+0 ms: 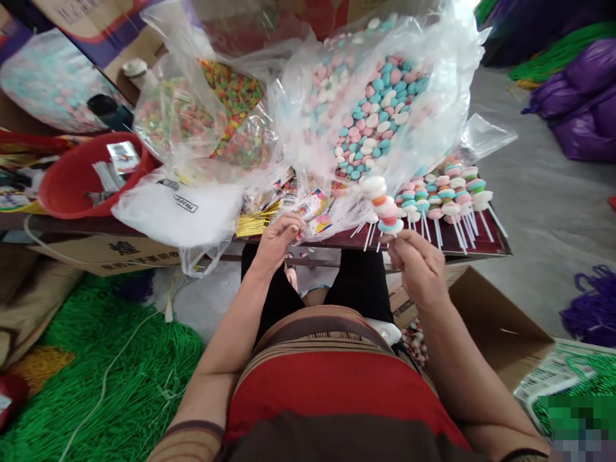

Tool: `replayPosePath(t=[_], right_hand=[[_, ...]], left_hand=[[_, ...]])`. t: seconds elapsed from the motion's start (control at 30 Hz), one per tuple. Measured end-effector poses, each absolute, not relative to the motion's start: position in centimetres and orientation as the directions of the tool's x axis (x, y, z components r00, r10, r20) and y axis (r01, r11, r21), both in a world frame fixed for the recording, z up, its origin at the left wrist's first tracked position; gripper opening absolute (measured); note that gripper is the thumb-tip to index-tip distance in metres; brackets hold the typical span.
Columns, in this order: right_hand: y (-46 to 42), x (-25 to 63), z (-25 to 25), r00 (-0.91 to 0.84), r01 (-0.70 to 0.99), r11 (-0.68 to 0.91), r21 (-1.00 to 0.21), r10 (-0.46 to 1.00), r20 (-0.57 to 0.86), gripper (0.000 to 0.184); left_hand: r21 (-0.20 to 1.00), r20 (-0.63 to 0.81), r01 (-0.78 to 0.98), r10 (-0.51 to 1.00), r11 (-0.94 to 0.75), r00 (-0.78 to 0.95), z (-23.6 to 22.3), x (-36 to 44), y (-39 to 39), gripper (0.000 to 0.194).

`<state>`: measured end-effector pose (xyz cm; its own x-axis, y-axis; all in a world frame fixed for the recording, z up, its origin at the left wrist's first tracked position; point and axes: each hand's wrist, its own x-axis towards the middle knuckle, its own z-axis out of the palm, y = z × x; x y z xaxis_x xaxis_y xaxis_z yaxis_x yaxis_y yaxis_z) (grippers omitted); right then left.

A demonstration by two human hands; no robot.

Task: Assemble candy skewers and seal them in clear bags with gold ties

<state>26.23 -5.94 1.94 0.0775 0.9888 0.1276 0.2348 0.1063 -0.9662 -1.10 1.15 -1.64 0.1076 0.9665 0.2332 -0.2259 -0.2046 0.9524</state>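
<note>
My right hand pinches the white stick of a candy skewer stacked with white, pink, orange and blue discs, held upright at the table's front edge. My left hand is curled at the edge beside small printed wrappers, its fingertips pinched on one of them. Several finished skewers lie in a row on the dark red table to the right. Behind them an open clear bag holds pink, blue and white candy discs.
A second clear bag of multicoloured candies lies at centre left, over a white bag. A red bowl stands at the left. Yellow strips lie by the wrappers. Green netting covers the floor left; a cardboard box sits right.
</note>
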Motion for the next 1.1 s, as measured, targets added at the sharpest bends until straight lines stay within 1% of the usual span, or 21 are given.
replayPosePath(t=[0.07, 0.13, 0.27, 0.37, 0.53, 0.67, 0.83, 0.9, 0.97, 1.03, 1.1], right_hand=[[-6.6, 27.1, 2.7, 0.050, 0.225, 0.088, -0.970, 0.994, 0.102, 0.025], [-7.0, 27.6, 3.5, -0.003, 0.254, 0.080, -0.964, 0.997, 0.082, 0.023], [-6.9, 27.9, 4.8, -0.111, 0.382, 0.131, -0.915, 0.989, 0.095, 0.028], [-6.6, 28.1, 4.9, -0.180, 0.431, 0.178, -0.884, 0.978, 0.109, 0.031], [-6.4, 29.1, 4.6, -0.189, 0.477, 0.200, -0.856, 0.974, 0.123, 0.031], [-6.4, 30.5, 4.1, -0.214, 0.543, 0.229, -0.808, 0.968, 0.131, 0.027], [-6.2, 31.7, 3.3, -0.167, 0.570, 0.214, -0.794, 0.976, 0.143, 0.027], [-6.3, 31.8, 3.4, -0.138, 0.559, 0.189, -0.807, 0.981, 0.135, 0.026], [-6.5, 31.5, 3.6, -0.082, 0.515, 0.146, -0.845, 0.989, 0.121, 0.025], [-6.6, 30.7, 3.7, -0.008, 0.399, 0.090, -0.913, 0.996, 0.094, 0.025], [-6.7, 29.1, 3.7, 0.060, 0.215, 0.035, -0.976, 0.997, 0.049, 0.026]], left_hand=[[0.946, 0.252, -0.239, 0.961, -0.220, 0.114, -1.6, -1.3, 1.3, 0.036], [0.940, 0.280, -0.239, 0.951, -0.244, 0.128, -1.4, -1.3, 1.3, 0.035], [0.939, 0.312, -0.200, 0.937, -0.280, 0.155, -1.0, -1.2, 1.2, 0.032], [0.945, 0.314, -0.150, 0.934, -0.291, 0.171, -0.7, -1.2, 1.1, 0.032], [0.944, 0.329, -0.072, 0.926, -0.321, 0.183, -0.6, -1.3, 1.2, 0.033], [0.931, 0.365, -0.063, 0.902, -0.360, 0.231, -0.6, -1.6, 1.5, 0.025], [0.929, 0.343, 0.035, 0.891, -0.370, 0.298, -0.5, -2.2, 1.7, 0.029], [0.922, 0.356, 0.037, 0.882, -0.385, 0.309, -0.6, -2.4, 1.6, 0.029], [0.918, 0.365, 0.032, 0.875, -0.394, 0.318, -0.6, -2.5, 1.5, 0.030], [0.916, 0.361, 0.050, 0.874, -0.398, 0.326, -0.6, -2.4, 1.2, 0.031], [0.907, 0.368, 0.079, 0.869, -0.414, 0.332, -0.3, -2.1, 1.0, 0.032]])
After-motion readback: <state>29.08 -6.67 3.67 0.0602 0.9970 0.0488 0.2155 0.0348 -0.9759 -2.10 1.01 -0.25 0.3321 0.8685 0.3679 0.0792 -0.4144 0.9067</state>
